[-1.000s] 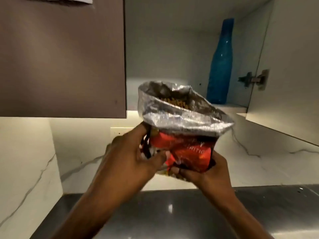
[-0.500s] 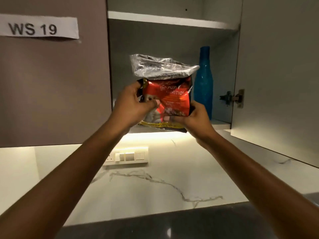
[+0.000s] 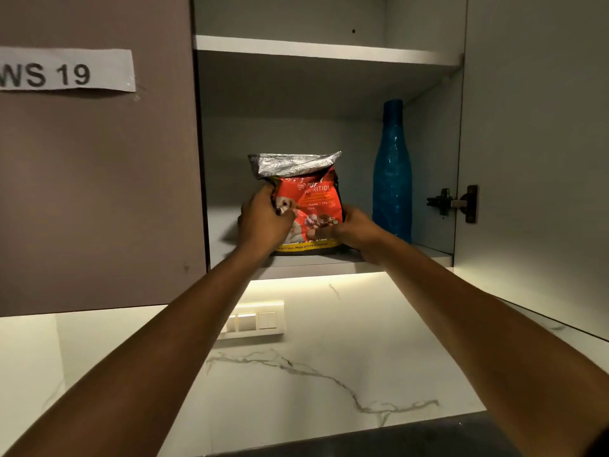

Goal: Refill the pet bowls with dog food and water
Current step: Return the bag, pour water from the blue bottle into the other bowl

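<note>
A red dog food bag (image 3: 309, 206) with a silver folded-over top stands upright on the lower shelf (image 3: 329, 260) of an open wall cabinet. My left hand (image 3: 263, 222) grips the bag's left side. My right hand (image 3: 354, 230) holds its lower right corner. A tall blue bottle (image 3: 392, 173) stands on the same shelf, just right of the bag and apart from it. No pet bowls are in view.
The open cabinet door (image 3: 537, 159) hangs at the right, with its hinge (image 3: 454, 202) on the inner edge. A shut door labelled "WS 19" (image 3: 95, 159) is at the left. Below are a marble backsplash with a switch plate (image 3: 253, 321) and a dark countertop (image 3: 395, 440).
Both hands have lifted the bag from over the counter up into the cabinet; its base now rests on the lower shelf. The bag's open top is now folded down.
</note>
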